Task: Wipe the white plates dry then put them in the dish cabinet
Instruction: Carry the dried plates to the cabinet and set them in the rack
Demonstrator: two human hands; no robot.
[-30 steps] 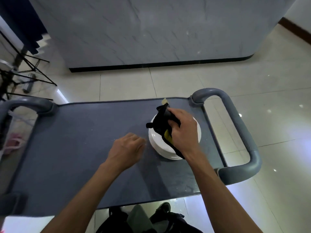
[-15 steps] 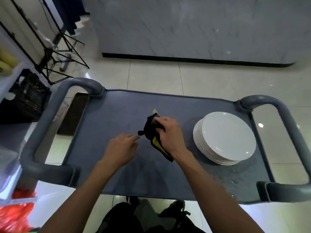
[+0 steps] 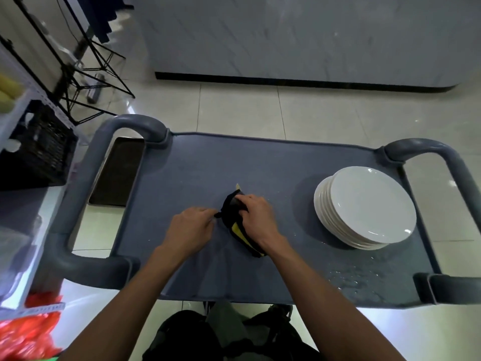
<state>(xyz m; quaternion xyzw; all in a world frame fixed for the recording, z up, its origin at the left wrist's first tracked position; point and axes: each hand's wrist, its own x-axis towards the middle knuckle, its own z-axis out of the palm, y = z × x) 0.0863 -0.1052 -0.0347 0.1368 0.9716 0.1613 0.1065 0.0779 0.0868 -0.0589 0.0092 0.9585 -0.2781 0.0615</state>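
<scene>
Mid-cart, both hands grip cloth, plates apart.

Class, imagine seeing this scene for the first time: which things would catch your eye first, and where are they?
Probably the stack of white plates, bright against the right end of the grey cart. Next, mid-cart, the right hand grips a black and yellow cloth while the left hand pinches its corner. Water drops glisten on the cart in front of the plates.
</scene>
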